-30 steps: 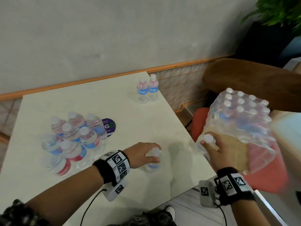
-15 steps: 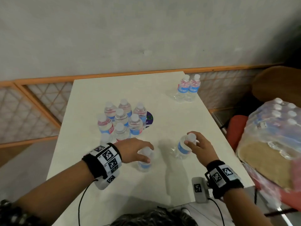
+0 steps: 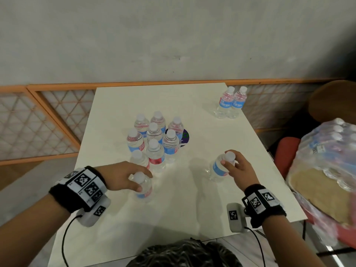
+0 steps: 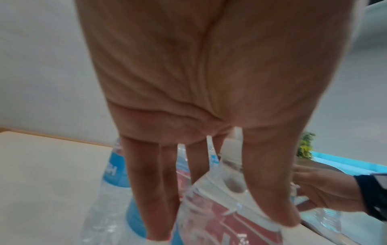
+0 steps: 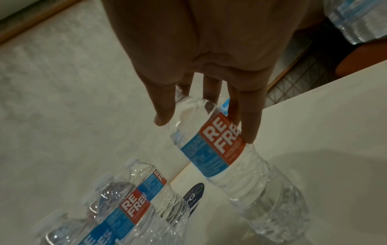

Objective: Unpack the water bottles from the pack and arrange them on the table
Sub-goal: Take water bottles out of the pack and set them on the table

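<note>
Hands: both busy, one bottle each.
Left hand (image 3: 123,177): fingers curled over the cap and shoulder of the near bottle (image 3: 143,187); upright on the desk (image 3: 192,199), just in front of the cluster. Left wrist view is blurred, but fingers (image 4: 146,190) run down the bottle's sides.
Right hand (image 3: 238,170): pinches the right bottle (image 3: 219,168) at neck and upper label. Bottle tilts, base towards the desk; can't tell if the base touches.
Cluster (image 3: 154,139): eight or so bottles upright, packed close, mid desk, partly over a dark round sticker (image 3: 185,134).
Far pair (image 3: 230,103): two bottles touching, at the far right corner of the desk.
Pack (image 3: 325,160): shrink-wrapped, off the desk on a red seat (image 3: 285,153) to the right; caps show through the wrap, so plenty left to unpack.
Step (my read): setting these two down, then back to the pack.
Risk 1: right bottle released while tilted would tip and roll; the right desk edge is near.
Risk 2: left hand sits close to the cluster; a sideways withdrawal could clip a neighbour and topple several.
Risk 3: thin walls flex under a hard squeeze, so the grip can slip.
Risk 4: far pair stands near the corner; a desk bump could drop it.
</note>
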A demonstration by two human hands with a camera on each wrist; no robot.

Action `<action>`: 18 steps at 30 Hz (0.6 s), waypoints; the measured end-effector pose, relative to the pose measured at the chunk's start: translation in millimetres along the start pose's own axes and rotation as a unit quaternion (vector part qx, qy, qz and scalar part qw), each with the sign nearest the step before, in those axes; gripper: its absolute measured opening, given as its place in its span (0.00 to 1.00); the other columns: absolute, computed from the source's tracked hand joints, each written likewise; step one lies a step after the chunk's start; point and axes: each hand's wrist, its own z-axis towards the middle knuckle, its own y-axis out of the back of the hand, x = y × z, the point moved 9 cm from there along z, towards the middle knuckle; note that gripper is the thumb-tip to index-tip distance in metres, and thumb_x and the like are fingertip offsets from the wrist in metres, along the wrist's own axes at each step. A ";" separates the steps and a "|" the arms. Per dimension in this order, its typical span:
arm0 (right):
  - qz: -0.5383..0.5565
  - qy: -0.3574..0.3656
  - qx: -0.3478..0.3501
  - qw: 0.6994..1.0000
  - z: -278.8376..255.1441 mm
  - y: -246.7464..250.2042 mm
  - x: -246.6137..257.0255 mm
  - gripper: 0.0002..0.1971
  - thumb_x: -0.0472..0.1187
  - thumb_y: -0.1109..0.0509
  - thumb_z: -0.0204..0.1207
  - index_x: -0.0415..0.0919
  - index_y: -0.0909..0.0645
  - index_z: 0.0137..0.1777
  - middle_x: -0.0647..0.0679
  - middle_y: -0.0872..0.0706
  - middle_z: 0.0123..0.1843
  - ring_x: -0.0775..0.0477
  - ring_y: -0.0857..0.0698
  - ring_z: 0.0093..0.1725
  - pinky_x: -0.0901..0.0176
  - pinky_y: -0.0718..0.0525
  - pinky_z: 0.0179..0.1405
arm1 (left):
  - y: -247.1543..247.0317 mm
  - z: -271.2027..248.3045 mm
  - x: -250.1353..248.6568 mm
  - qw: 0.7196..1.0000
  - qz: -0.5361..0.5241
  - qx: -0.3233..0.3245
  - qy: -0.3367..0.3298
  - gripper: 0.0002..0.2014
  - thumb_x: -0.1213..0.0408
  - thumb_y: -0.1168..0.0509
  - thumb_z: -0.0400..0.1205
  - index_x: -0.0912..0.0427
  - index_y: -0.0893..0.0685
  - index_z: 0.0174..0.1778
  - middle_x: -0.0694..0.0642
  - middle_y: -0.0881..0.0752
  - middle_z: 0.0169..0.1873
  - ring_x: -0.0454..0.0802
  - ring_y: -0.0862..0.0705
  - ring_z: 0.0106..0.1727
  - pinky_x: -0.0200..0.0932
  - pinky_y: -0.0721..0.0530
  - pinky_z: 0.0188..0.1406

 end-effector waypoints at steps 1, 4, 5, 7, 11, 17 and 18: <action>0.000 0.002 -0.003 1.000 -0.1 -0.2 -0.5 0.12 0.49 0.28 0.74 0.67 0.22 0.53 0.54 0.15 0.57 0.40 0.17 0.59 0.36 0.17 0.61 | 3.8 -2.3 4.7 1.000 0.003 -0.006 0.011 0.22 0.57 0.26 0.76 0.35 0.23 0.62 0.39 0.20 0.64 0.40 0.23 0.64 0.27 0.26 0.60; 0.001 0.001 -0.002 1.000 1.1 -0.6 -1.7 0.12 0.49 0.28 0.74 0.68 0.22 0.53 0.53 0.16 0.58 0.40 0.17 0.60 0.35 0.17 0.61 | 11.0 -8.3 16.3 0.999 0.011 -0.013 0.036 0.23 0.59 0.25 0.74 0.37 0.21 0.63 0.39 0.20 0.64 0.42 0.23 0.65 0.30 0.26 0.61; 0.001 0.001 0.000 1.000 1.5 -1.0 -1.9 0.12 0.49 0.28 0.74 0.67 0.22 0.53 0.53 0.16 0.58 0.41 0.17 0.60 0.35 0.17 0.61 | 12.2 -10.7 21.6 0.999 0.008 -0.008 0.045 0.23 0.60 0.25 0.74 0.39 0.20 0.64 0.40 0.20 0.64 0.43 0.23 0.65 0.31 0.25 0.62; -0.001 0.003 0.001 1.000 1.2 -1.7 -1.8 0.12 0.49 0.28 0.75 0.68 0.23 0.53 0.52 0.16 0.58 0.41 0.17 0.60 0.36 0.17 0.60 | 14.6 -16.3 33.0 0.998 -0.010 0.005 0.056 0.24 0.62 0.24 0.73 0.40 0.19 0.63 0.41 0.19 0.64 0.42 0.22 0.66 0.31 0.24 0.62; 0.000 0.006 -0.003 1.000 -0.3 -1.6 -1.5 0.12 0.48 0.29 0.75 0.66 0.23 0.54 0.51 0.16 0.58 0.40 0.17 0.59 0.38 0.16 0.60 | 34.3 -27.4 58.8 0.995 -0.052 -0.025 0.080 0.22 0.67 0.25 0.74 0.44 0.19 0.60 0.45 0.17 0.61 0.44 0.20 0.64 0.22 0.25 0.53; 0.007 -0.011 -0.002 1.000 -0.8 -2.8 0.2 0.12 0.50 0.28 0.74 0.65 0.22 0.54 0.52 0.15 0.57 0.42 0.16 0.58 0.39 0.16 0.59 | 89.2 -19.8 98.9 0.965 -0.047 -0.205 0.158 0.21 0.67 0.27 0.76 0.61 0.19 0.65 0.60 0.17 0.60 0.56 0.19 0.58 0.44 0.20 0.53; 0.009 -0.014 0.000 1.000 -0.7 -3.5 0.4 0.12 0.50 0.28 0.74 0.64 0.22 0.55 0.52 0.15 0.57 0.42 0.16 0.58 0.39 0.16 0.59 | 96.7 -16.3 102.1 0.954 -0.075 -0.237 0.167 0.20 0.67 0.27 0.76 0.63 0.19 0.64 0.63 0.17 0.58 0.57 0.18 0.54 0.47 0.16 0.48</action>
